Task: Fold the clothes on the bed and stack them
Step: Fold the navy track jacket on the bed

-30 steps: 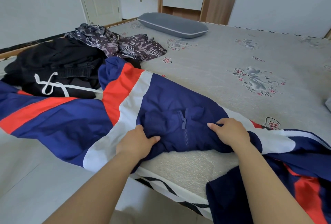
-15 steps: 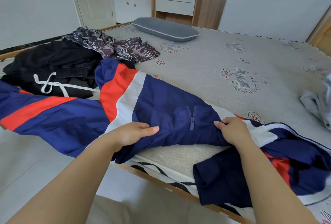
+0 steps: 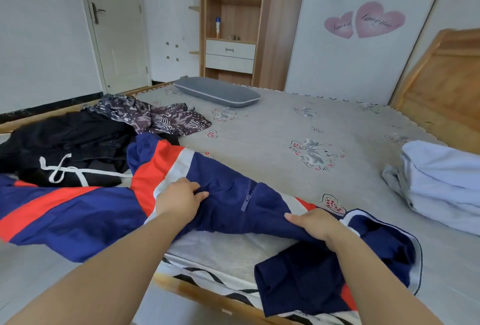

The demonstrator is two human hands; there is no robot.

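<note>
A navy, red and white jacket (image 3: 228, 202) lies crumpled across the near edge of the bed (image 3: 285, 137), its zip pocket facing up and a sleeve trailing off to the left. My left hand (image 3: 179, 198) grips the navy cloth beside the white stripe. My right hand (image 3: 314, 223) grips the jacket's navy edge near the collar. Black clothes with a white drawstring (image 3: 65, 148) are piled at the left. Behind them lies a patterned purple garment (image 3: 155, 116). Pale blue folded cloth (image 3: 441, 184) rests at the right.
A grey pillow (image 3: 218, 94) lies at the bed's far side. A wooden headboard (image 3: 441, 90) stands at the right. Beyond the bed are a wooden shelf unit with drawers (image 3: 231, 25) and a white door (image 3: 117, 25). The bed's wooden frame edge (image 3: 207, 296) is just below my arms.
The view has tilted up and pulled back. Both hands have drawn the jacket's navy panel further onto the bed and to the right. The pale blue cloth at the right has come into view.
</note>
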